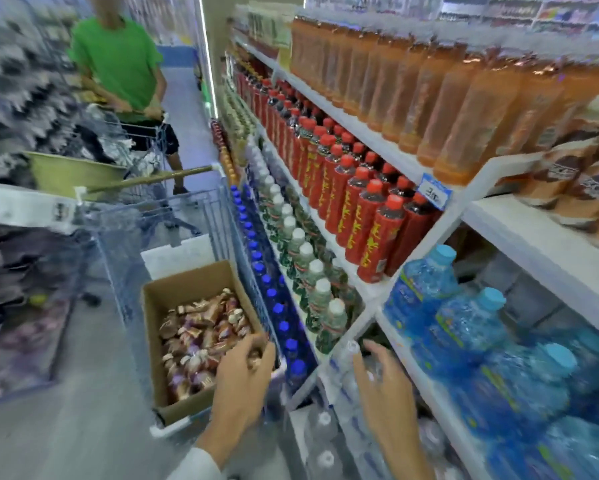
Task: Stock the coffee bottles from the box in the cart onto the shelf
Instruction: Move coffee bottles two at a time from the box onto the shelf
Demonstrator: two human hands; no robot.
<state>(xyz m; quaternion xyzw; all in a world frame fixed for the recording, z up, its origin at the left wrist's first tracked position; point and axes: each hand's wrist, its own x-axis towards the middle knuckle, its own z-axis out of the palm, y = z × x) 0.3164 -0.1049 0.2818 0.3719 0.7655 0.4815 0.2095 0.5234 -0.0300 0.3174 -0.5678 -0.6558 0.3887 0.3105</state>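
Cardboard box sits in the near end of the wire cart, against the cart's right side, next to the shelf. Coffee bottles with brown-and-white wrappers lie loose in the box and cover its floor.

Left hand: inside the box at its near right corner, fingers curled down over a brown bottle. Motion blur prevents confirming whether the grip is closed.

Right hand: fingers spread and apart, holding nothing, held just above the clear bottles on the low level of the shelf.

Shelf contents, top to bottom:
- orange bottles on the upper level;
- red-labelled bottles with red caps below them;
- blue water jugs below those, to the right of the hand.

Brown-and-white bottles stand on the right-hand bay, beside the orange row. A white-capped row and a blue-capped row run along the lower levels beside the cart.

A person in a green shirt stands behind a second cart further down the aisle.
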